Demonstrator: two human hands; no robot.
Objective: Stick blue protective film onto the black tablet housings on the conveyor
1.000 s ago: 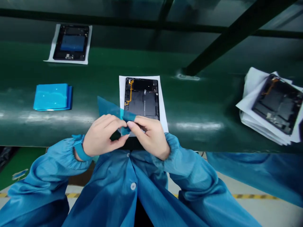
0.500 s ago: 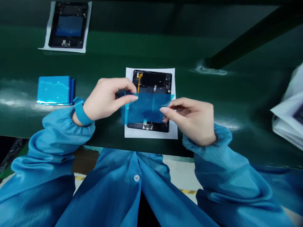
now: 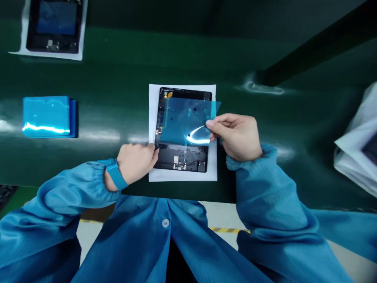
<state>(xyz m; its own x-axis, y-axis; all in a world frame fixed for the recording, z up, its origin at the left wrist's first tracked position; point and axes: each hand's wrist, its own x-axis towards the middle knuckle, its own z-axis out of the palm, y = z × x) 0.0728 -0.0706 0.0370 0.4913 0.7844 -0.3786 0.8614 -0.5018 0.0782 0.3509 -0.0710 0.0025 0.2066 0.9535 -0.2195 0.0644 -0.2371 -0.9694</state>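
A black tablet housing [image 3: 194, 159] with a small circuit board at its lower edge lies on a white sheet [image 3: 182, 176] in front of me. Over its upper and middle part is a see-through blue film [image 3: 182, 118], its upper right corner sticking out past the housing. My right hand [image 3: 238, 135] pinches the film's right edge between thumb and fingers. At the lower left, my left hand [image 3: 137, 161], with a blue band on the wrist, grips the left edge of the housing between thumb and curled fingers.
A stack of blue films [image 3: 46, 116] lies on the green table [image 3: 123, 78] at the left. Another housing with blue film [image 3: 55, 17] is at the upper left on white sheet. White wrapping [image 3: 357, 145] around something dark stands at the right edge. A dark bar slants across the upper right.
My left hand has let go of the film and moved down to the housing's left edge. The film has shifted up over the housing, with my right hand still on it.
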